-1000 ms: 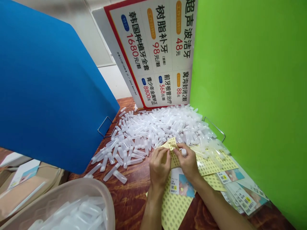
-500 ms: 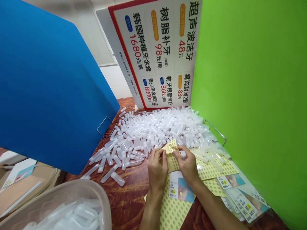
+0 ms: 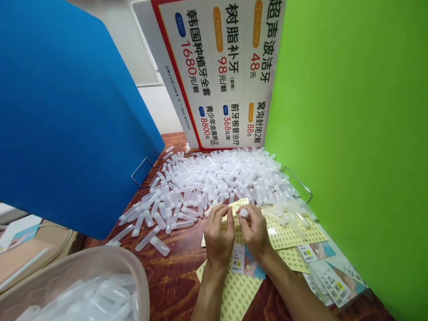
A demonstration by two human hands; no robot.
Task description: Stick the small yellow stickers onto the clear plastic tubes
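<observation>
My right hand [image 3: 257, 229] is closed around a small plastic tube, whose white cap [image 3: 244, 213] pokes out between thumb and forefinger. Facing it, my left hand [image 3: 218, 232] has its fingers curled and the tips nearly together; whatever they pinch is too small to make out. Beneath both hands lies a yellow sheet of small oval stickers [image 3: 241, 203]. A printed card [image 3: 238, 259] rests just below it, on top of another yellow sticker sheet [image 3: 238, 299]. Beyond the hands spreads a big heap of translucent capped tubes [image 3: 220, 171].
A translucent tub [image 3: 142, 276] holding more tubes stands at the lower left. Blue [image 3: 76, 120] and green [image 3: 347, 133] panels flank the wooden table [image 3: 174, 272], with a printed price board [image 3: 214, 80] behind. More sticker sheets [image 3: 290, 234] and cards [image 3: 337, 285] lie at right.
The sticker sheet, bent up between my hands before, now lies lower under them. My left hand has let go of it, and the capped tube in my right hand is turned toward the left.
</observation>
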